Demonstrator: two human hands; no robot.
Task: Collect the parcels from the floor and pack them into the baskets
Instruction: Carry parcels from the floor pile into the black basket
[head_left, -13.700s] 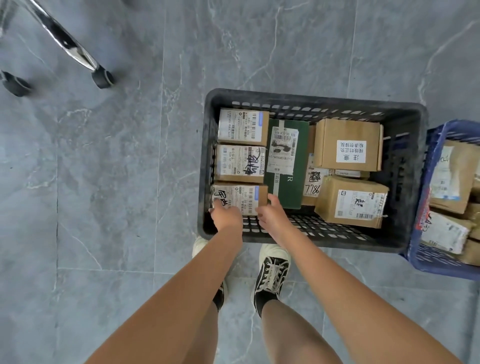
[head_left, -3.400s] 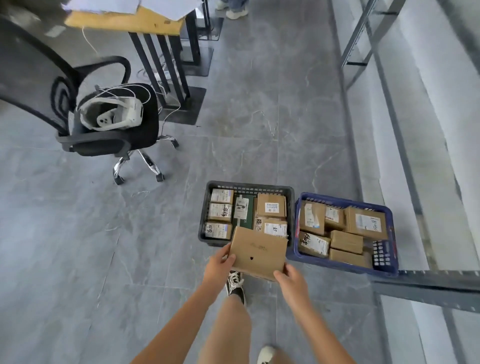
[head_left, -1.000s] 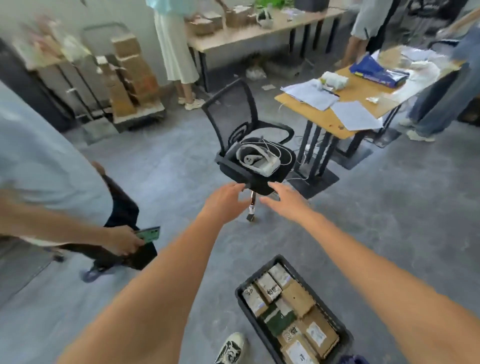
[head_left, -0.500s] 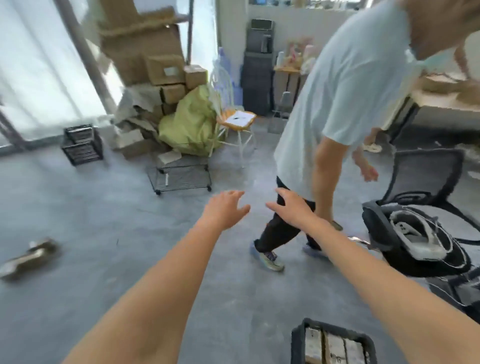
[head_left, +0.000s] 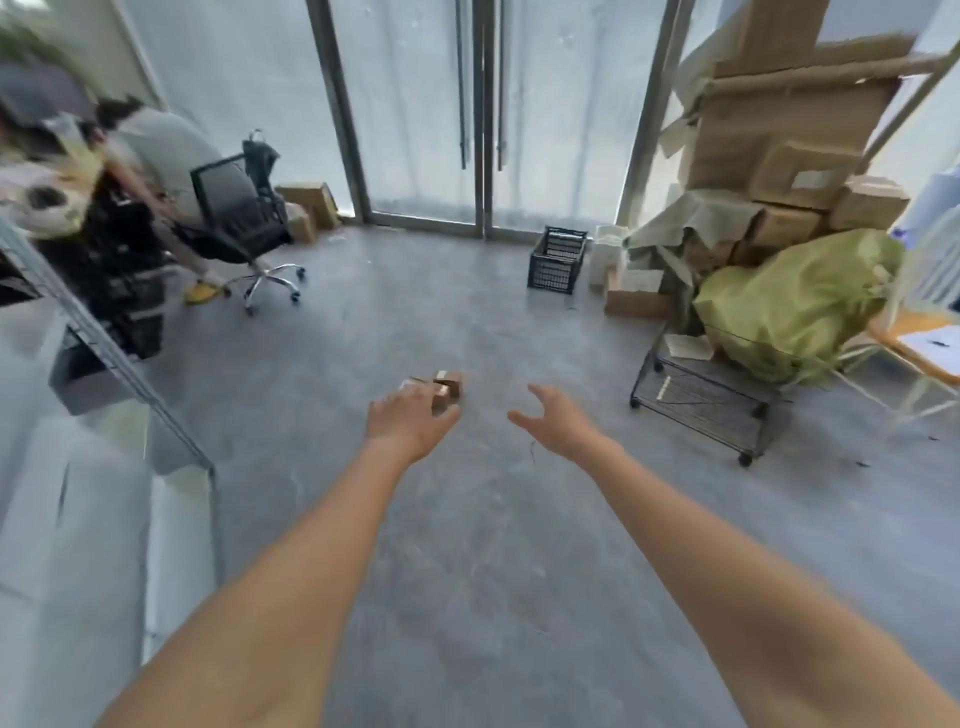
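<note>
On the grey floor (head_left: 311, 415) lay a blurred, apparently cardboard parcel (head_left: 448, 385); left hand (head_left: 408, 422) and right hand (head_left: 553, 418) reached forward, fingers spread, empty.

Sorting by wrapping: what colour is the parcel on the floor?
Brown cardboard parcel, head view.

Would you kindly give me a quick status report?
Left hand and right hand open, empty. Small parcel on the floor ahead, partly behind left hand. Nothing on the floor between.

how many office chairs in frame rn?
1. A black mesh-backed office chair on a chrome wheeled base stands at the far left by the glass wall, partly hidden by a person in front of it. More may be outside the view.
</note>
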